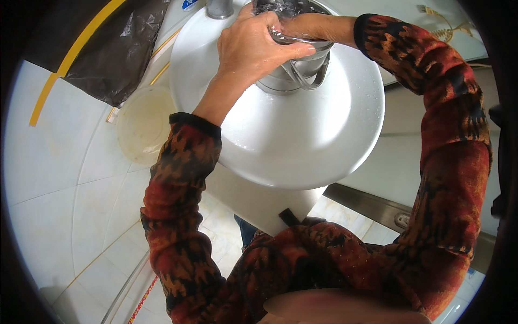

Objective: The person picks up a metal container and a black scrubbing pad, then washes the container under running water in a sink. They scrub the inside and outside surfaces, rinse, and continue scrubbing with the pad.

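Note:
A shiny metal pot (279,83) with a looped metal handle (309,81) stands tilted or upright, I cannot tell which, in a white oval washbasin (291,141). My left hand (253,46) grips its rim, thumb along the near side. My right hand (289,24) reaches in over the rim from the right; its fingers are hidden in the pot and among splashing water, so whether they hold anything does not show. Behind the pot, at the basin's back left, rises a metal tap fitting (219,8).
Left of the basin lies a translucent plastic bowl (143,125). Dark plastic sheeting (113,48) with a yellow band hangs at the upper left by the tiled wall (44,162). A coiled cord (441,32) lies at the upper right. A metal rail (364,204) runs below right.

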Demonstrator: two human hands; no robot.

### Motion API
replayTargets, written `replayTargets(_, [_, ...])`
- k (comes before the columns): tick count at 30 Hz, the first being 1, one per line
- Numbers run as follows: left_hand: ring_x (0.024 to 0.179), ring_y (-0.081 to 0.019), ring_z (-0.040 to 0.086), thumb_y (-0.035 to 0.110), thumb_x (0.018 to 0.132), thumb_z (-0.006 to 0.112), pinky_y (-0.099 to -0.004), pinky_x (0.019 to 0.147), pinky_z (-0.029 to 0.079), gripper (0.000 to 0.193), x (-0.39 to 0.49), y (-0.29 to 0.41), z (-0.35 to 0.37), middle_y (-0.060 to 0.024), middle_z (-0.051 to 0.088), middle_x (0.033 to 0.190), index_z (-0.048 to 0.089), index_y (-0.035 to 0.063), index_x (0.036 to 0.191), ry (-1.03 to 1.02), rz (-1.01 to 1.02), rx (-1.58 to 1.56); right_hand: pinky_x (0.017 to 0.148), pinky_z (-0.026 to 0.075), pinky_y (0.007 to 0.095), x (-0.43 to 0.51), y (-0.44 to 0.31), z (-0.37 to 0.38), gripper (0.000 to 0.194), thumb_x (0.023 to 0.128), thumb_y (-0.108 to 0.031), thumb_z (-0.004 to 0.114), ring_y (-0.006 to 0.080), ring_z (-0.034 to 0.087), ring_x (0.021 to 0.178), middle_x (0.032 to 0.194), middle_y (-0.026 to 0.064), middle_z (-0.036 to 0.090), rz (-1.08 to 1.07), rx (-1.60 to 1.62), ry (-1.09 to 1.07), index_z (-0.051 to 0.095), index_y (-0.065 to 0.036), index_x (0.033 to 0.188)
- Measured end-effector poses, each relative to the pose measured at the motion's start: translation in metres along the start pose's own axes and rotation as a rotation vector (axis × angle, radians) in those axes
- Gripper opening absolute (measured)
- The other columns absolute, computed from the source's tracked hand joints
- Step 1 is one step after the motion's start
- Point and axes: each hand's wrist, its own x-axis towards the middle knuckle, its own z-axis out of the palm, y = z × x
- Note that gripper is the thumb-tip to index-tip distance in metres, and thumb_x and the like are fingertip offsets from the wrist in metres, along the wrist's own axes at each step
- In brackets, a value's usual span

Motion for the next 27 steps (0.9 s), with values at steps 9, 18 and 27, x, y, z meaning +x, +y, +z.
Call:
replayTargets(9, [0.082,-0.0266,0.072,0.059,0.057,0.095,-0.0379,0.072,0.058,0.067,0.0,0.002,0.004,-0.0135,0.068,0.103,0.069,0.0045,0.085,0.035,-0.017,-0.003,0.106,0.045,0.0328,-0.006,0.009,-0.001,0.044,0.104,-0.043,0.051,0.0198,0.063,0.119,0.132,0.0051,0.067,-0.089,-0.147,0.097,0.06,-0.016,0.138])
replayTargets(18, [0.084,-0.0295,0.072,0.061,0.053,0.095,-0.0394,0.075,0.059,0.068,0.003,0.008,0.004,-0.0145,0.068,0.105,0.071,0.0063,0.085,0.028,-0.064,0.033,0.11,0.039,0.0368,0.007,-0.003,-0.009,0.052,0.104,-0.046,0.048,0.0245,0.057,0.126,0.142,0.0052,0.06,0.071,-0.208,-0.173,0.053,-0.018,0.147])
replayTargets(27, [0.094,-0.0279,0.07,0.062,0.053,0.094,-0.0384,0.083,0.057,0.07,0.008,0.016,-0.011,-0.0129,0.069,0.102,0.069,0.0054,0.084,-0.143,-0.207,-0.006,0.108,0.042,0.038,0.018,0.004,-0.006,0.05,0.102,-0.04,0.052,0.0267,0.06,0.123,0.14,0.0075,0.061,-0.21,-0.183,-0.151,0.053,-0.017,0.146])
